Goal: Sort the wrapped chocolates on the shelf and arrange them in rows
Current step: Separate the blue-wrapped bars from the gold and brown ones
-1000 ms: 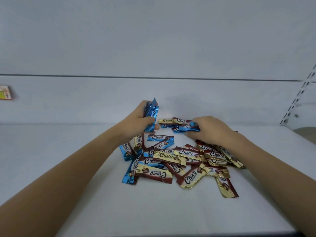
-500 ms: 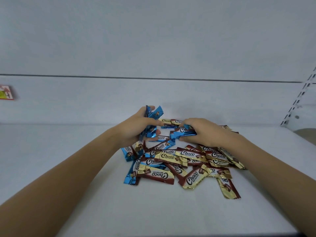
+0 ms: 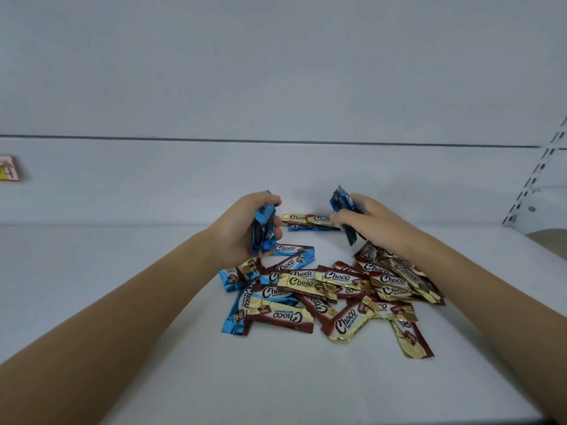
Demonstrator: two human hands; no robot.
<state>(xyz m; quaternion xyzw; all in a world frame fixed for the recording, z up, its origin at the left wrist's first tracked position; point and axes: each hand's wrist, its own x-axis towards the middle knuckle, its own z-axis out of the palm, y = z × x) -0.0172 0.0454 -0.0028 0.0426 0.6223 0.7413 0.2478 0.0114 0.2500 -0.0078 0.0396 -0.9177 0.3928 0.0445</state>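
A loose pile of Choco wrapped chocolates [image 3: 329, 291] in blue, gold and brown-red wrappers lies on the white shelf [image 3: 153, 271]. My left hand [image 3: 237, 228] grips a bunch of blue-wrapped chocolates [image 3: 263, 230] upright above the pile's far left side. My right hand [image 3: 372, 223] holds another blue-wrapped chocolate [image 3: 343, 205], lifted above the pile's far right side. Between the hands, a gold chocolate [image 3: 308, 218] rests on top of a blue one at the back of the shelf.
The shelf's white back wall [image 3: 276, 179] rises just behind the pile. A slotted metal upright [image 3: 540, 176] stands at the right. A small red and yellow label [image 3: 9, 168] sticks to the back wall at far left. Bare shelf surface lies left and in front.
My right hand has lifted its blue chocolate off the pile and turned it upright. My left hand has lowered slightly and closed tighter round its blue bunch.
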